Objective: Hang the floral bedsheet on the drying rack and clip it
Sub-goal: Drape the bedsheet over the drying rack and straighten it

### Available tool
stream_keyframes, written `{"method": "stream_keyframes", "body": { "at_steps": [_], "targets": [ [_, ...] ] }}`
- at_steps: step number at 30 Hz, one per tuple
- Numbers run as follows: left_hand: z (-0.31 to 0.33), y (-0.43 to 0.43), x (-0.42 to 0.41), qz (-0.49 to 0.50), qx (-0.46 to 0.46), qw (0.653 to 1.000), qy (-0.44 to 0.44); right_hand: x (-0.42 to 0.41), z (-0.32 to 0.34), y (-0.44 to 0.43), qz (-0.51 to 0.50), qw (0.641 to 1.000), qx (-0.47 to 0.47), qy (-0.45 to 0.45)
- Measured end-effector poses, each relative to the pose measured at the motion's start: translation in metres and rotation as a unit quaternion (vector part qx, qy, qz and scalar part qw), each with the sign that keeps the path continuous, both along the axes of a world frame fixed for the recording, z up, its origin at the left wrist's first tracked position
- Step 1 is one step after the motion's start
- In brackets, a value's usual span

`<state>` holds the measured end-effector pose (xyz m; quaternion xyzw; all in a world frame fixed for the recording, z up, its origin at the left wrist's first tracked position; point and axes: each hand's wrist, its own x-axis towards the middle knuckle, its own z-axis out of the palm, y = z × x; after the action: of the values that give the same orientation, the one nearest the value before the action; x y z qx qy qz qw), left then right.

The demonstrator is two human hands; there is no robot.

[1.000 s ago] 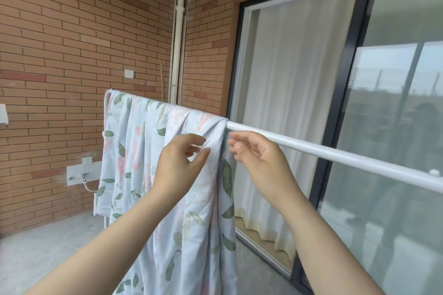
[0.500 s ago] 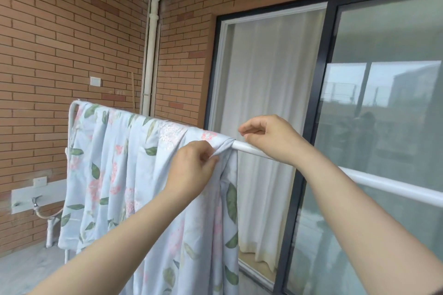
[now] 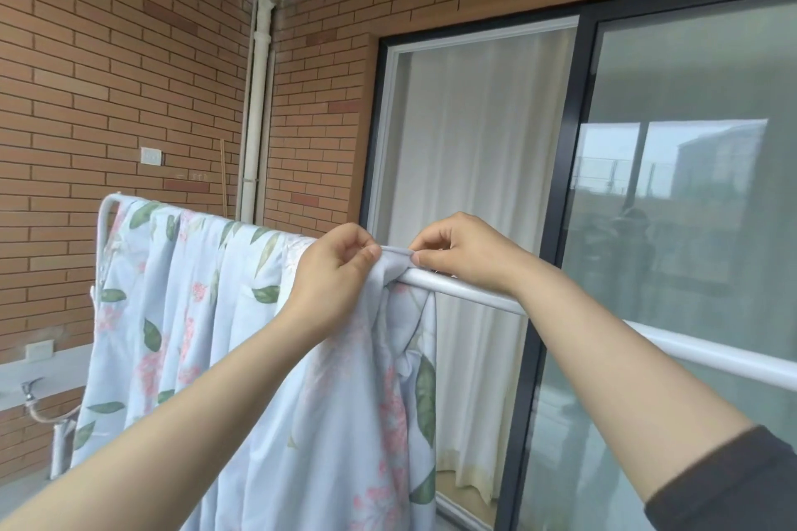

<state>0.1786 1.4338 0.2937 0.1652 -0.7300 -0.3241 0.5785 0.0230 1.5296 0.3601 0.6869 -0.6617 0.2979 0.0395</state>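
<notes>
Brick walls (image 3: 108,69), glass sliding door (image 3: 690,194)

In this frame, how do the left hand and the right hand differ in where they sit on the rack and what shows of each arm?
The left hand sits over the draped part of the floral bedsheet, while the right hand sits over the bare white rail. The left forearm is bare to the frame edge, whereas the right arm shows a dark sleeve. Both hands pinch the sheet's top edge, with a short bunched strip between them.
</notes>
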Motion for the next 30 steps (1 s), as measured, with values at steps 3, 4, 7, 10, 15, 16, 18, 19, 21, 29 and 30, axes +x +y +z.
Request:
{"method": "stream_keyframes", "body": {
  "at_steps": [3, 4, 7, 10, 15, 16, 18, 19, 21, 29, 30],
  "targets": [
    [0.004, -0.012, -0.004, -0.013, 0.022, 1.0, -0.004, -0.005, 0.002, -0.012, -0.011, 1.0, 0.007, -0.018],
    [0.007, -0.015, -0.005, -0.016, 0.028, 0.999, -0.003, -0.006, 0.004, -0.016, -0.013, 0.999, 0.008, -0.035],
    [0.021, -0.028, -0.008, 0.01, 0.041, 0.999, 0.011, -0.001, 0.013, -0.034, -0.017, 0.996, -0.005, -0.091],
    [0.025, -0.045, -0.006, 0.059, 0.044, 0.997, 0.005, 0.01, 0.014, -0.06, -0.021, 0.986, 0.019, -0.164],
    [-0.013, -0.07, 0.007, 0.127, 0.056, 0.99, -0.033, -0.005, 0.005, -0.084, -0.081, 0.99, 0.075, -0.087],
    [-0.02, -0.072, 0.011, 0.139, 0.054, 0.988, -0.033, -0.008, 0.004, -0.082, -0.099, 0.993, 0.051, -0.047],
    [-0.028, -0.072, 0.016, 0.155, 0.042, 0.986, -0.036, -0.007, 0.005, -0.073, -0.084, 0.995, 0.017, -0.043],
    [-0.03, -0.07, 0.016, 0.163, 0.034, 0.985, -0.039, -0.004, 0.006, -0.067, -0.05, 0.996, 0.023, -0.075],
    [-0.03, -0.061, 0.015, 0.199, -0.006, 0.979, -0.045, 0.0, 0.006, -0.054, 0.005, 0.991, 0.054, -0.126],
    [-0.045, -0.004, 0.004, 0.165, -0.18, 0.968, -0.064, 0.002, 0.003, -0.037, 0.027, 0.985, 0.063, -0.161],
    [-0.048, -0.004, 0.0, 0.177, -0.162, 0.968, -0.071, 0.003, 0.003, -0.038, 0.03, 0.985, 0.059, -0.158]
  ]
}}
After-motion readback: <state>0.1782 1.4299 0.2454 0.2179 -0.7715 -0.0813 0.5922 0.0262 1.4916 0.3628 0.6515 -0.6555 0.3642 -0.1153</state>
